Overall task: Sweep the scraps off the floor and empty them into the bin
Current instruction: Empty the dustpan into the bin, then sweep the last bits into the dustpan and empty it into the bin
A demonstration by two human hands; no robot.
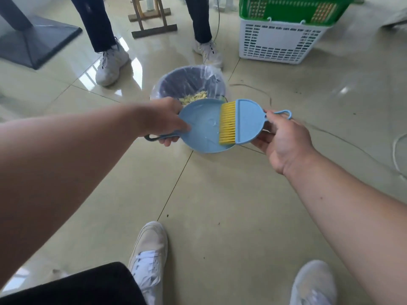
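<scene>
Two hands [163,119] [284,137] hold one dustpan [202,130], one brush [240,122].

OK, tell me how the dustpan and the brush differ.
The dustpan is a round bare pan gripped by the left hand; the brush is smaller, has yellow bristles, and is held by the right hand. Both are light blue plastic with looped handles.

Glossy beige tile floor [220,194] (bright glare), dark table base [33,40], white basket [279,40], wooden stand [152,18]

No legible txt, labels or nos. anywhere (nothing printed shows up).
</scene>
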